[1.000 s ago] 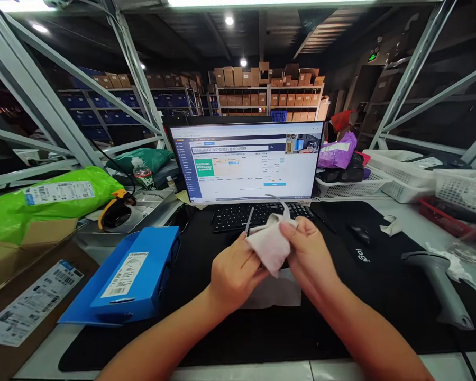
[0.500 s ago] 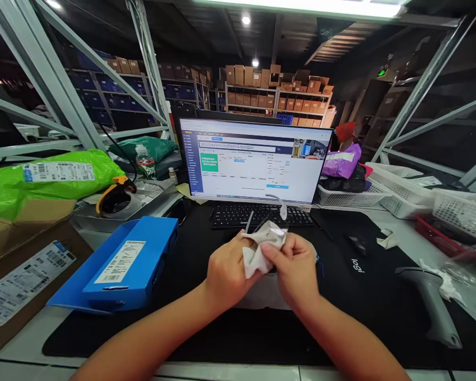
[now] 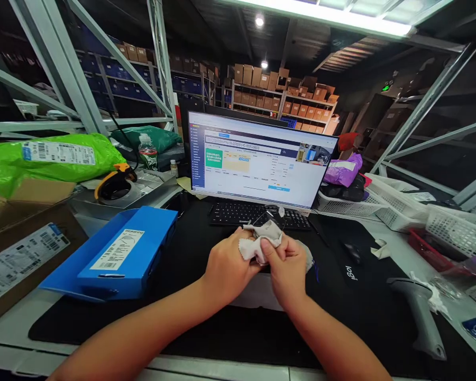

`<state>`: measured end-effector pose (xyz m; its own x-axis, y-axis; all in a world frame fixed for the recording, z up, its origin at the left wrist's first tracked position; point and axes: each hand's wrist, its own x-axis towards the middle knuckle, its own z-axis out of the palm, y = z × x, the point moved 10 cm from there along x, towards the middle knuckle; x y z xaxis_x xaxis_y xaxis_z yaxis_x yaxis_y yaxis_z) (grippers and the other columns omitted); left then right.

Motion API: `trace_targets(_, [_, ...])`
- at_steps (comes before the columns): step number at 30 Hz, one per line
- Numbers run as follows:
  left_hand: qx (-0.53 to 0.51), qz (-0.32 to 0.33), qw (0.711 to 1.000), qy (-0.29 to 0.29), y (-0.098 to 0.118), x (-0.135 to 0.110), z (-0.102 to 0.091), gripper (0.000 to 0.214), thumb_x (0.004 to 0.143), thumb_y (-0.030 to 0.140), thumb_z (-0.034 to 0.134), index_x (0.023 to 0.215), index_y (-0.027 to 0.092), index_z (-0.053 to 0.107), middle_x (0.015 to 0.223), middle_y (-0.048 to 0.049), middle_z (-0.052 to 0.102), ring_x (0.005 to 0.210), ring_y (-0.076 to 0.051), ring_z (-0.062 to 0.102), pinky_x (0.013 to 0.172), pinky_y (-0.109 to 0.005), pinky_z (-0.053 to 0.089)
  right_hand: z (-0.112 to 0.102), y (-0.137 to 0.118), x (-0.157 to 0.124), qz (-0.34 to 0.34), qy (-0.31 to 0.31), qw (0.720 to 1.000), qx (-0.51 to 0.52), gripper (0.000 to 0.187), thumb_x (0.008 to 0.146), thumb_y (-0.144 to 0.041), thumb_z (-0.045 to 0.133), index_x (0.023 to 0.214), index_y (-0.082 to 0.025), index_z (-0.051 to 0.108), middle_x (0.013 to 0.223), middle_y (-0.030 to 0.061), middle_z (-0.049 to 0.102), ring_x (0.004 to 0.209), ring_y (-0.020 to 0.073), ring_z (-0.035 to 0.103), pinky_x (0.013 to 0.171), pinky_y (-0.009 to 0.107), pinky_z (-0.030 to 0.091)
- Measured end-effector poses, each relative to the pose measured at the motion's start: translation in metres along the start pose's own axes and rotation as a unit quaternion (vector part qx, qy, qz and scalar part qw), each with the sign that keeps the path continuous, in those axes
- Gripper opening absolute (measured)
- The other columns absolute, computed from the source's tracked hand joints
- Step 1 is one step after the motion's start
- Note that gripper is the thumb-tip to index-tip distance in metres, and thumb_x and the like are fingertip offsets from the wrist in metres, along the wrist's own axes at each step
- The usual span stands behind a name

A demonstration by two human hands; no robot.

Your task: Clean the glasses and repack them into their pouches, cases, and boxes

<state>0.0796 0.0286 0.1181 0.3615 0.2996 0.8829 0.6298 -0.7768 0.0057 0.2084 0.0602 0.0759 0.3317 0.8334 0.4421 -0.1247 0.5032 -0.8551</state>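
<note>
Both my hands meet over the black desk mat, in front of the keyboard. My left hand and my right hand are closed together on a small pale grey cloth, which is bunched between the fingers. Something thin and dark pokes out of the cloth; I cannot make it out. A white flat packet lies on the mat beneath the hands. The monitor stands lit behind the keyboard.
A blue box with a white label lies to the left, beside cardboard boxes and a green parcel. A grey barcode scanner, a mouse and white baskets are on the right. Metal racking surrounds the desk.
The cloth, first spread between the hands, is now crumpled up in both. The hands have drawn closer together and the camera view has tilted slightly.
</note>
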Motion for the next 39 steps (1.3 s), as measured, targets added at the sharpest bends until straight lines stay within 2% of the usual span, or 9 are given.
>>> trace_targets(6, [-0.091,-0.007,0.995,-0.048,-0.024,0.018,-0.005,0.011,0.087,0.024,0.068,0.095,0.017,0.064,0.098,-0.0067,0.073,0.107,-0.026,0.068,0.104,-0.046,0.054,-0.014,-0.022,0.030,-0.009,-0.116,0.983,-0.142,0.057,0.078,-0.040,0.077,0.054,-0.022,0.029,0.053,-0.0080,0.030,0.052,0.0084,0.025,0.050,0.024,0.022])
trace_targets(11, [-0.097,0.050,0.992,-0.068,-0.028,0.028,-0.017,0.007,0.084,0.013,0.068,0.089,0.017,0.065,0.096,-0.0041,0.074,0.117,-0.026,0.064,0.116,-0.050,0.044,-0.090,-0.093,0.048,-0.163,0.045,0.964,-0.206,0.055,0.081,-0.037,0.078,0.057,-0.021,0.031,0.055,-0.0080,0.031,0.054,0.0085,0.025,0.052,0.025,0.021])
trace_targets(14, [-0.111,0.087,0.984,-0.104,-0.020,0.026,-0.011,0.008,0.083,0.015,0.069,0.091,0.018,0.066,0.104,-0.0026,0.074,0.120,-0.024,0.062,0.118,-0.048,0.042,-0.102,-0.125,0.036,-0.249,0.062,0.941,-0.221,0.054,0.082,-0.031,0.078,0.058,-0.021,0.030,0.057,-0.0072,0.032,0.055,0.0090,0.027,0.053,0.026,0.022])
trace_targets(18, [-0.119,0.134,0.975,-0.132,-0.005,0.021,-0.007,0.009,0.087,0.019,0.069,0.096,0.019,0.068,0.111,-0.0024,0.074,0.123,-0.021,0.061,0.121,-0.045,0.039,-0.092,-0.141,0.023,-0.294,0.022,0.931,-0.216,0.053,0.082,-0.024,0.076,0.057,-0.021,0.030,0.061,-0.0046,0.038,0.061,0.0119,0.037,0.058,0.027,0.027])
trace_targets(21, [-0.129,0.165,0.964,-0.161,0.006,0.018,-0.007,0.014,0.086,0.019,0.071,0.100,0.019,0.067,0.115,-0.0025,0.074,0.125,-0.021,0.060,0.121,-0.044,0.039,-0.074,-0.133,0.026,-0.253,-0.044,0.931,-0.260,0.052,0.082,-0.025,0.075,0.055,-0.021,0.031,0.069,0.0008,0.053,0.075,0.0179,0.050,0.064,0.029,0.035])
trace_targets(25, [-0.145,0.182,0.955,-0.185,0.014,0.016,-0.009,0.020,0.083,0.016,0.073,0.102,0.019,0.067,0.117,-0.0026,0.073,0.126,-0.020,0.058,0.121,-0.044,0.039,-0.045,-0.096,0.029,-0.113,-0.219,0.929,-0.277,0.053,0.081,-0.032,0.078,0.054,-0.020,0.034,0.067,0.0013,0.053,0.070,0.0165,0.050,0.061,0.028,0.036])
trace_targets(30, [-0.171,0.209,0.942,-0.200,0.022,0.016,-0.009,0.010,0.084,0.023,0.073,0.087,0.019,0.065,0.106,-0.0032,0.074,0.116,-0.021,0.063,0.117,-0.043,0.042,-0.019,-0.059,0.003,0.021,-0.452,0.861,-0.234,0.052,0.082,-0.033,0.078,0.057,-0.021,0.034,0.059,-0.0043,0.042,0.057,0.0106,0.036,0.053,0.026,0.028])
trace_targets(36, [-0.139,0.232,0.941,-0.202,0.030,0.013,-0.009,0.020,0.090,0.034,0.068,0.082,0.017,0.063,0.088,-0.0030,0.071,0.102,-0.019,0.066,0.114,-0.041,0.045,-0.013,-0.046,0.002,0.076,-0.365,0.900,-0.228,0.053,0.088,-0.038,0.071,0.061,-0.022,0.028,0.060,-0.0061,0.031,0.057,0.0095,0.028,0.051,0.026,0.023])
trace_targets(39, [-0.115,0.257,0.937,-0.208,0.035,0.006,-0.002,0.019,0.088,0.032,0.070,0.083,0.015,0.064,0.089,-0.0033,0.070,0.100,-0.020,0.066,0.117,-0.041,0.043,0.002,-0.052,-0.005,-0.018,-0.286,0.910,-0.300,0.050,0.090,-0.032,0.068,0.060,-0.021,0.029,0.057,-0.0061,0.034,0.055,0.0095,0.029,0.053,0.026,0.024])
